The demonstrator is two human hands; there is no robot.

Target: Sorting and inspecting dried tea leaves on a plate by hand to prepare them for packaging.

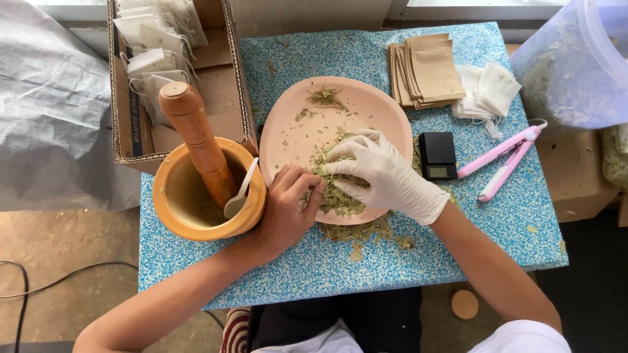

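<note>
Table (497,216), blue speckled cloth, fills the middle of your view. At 11 o'clock a cardboard box (222,124) with white sachets standing in it. At 9 o'clock, just beside your left hand, the wooden mortar (176,209); its pestle (196,140) leans in it, long axis running from the bowl up toward 11 o'clock, and a white spoon (241,193) rests on the rim.

Centre: pink plate (294,137), oval, long axis running roughly 11 to 5 o'clock. The dried green leaves (337,196) sit heaped on its near edge, at 6 o'clock of the plate; a few have spilled onto the cloth below.

Your right hand (386,176), in a white glove, lies flat on the heap, fingers spread and pointing toward 9 o'clock, pressing down, gripping nothing. Your left hand (288,209), bare, has its fingers curled, tips pinched into the leaves at the heap's left edge; whether it has closed on any you cannot tell.

At 1 o'clock, brown paper pouches (428,72), stacked; white sachets (490,91) beside them. At 3 o'clock a small black scale (437,153), then a pink sealing clamp (504,160), pointing toward 2 o'clock.
</note>
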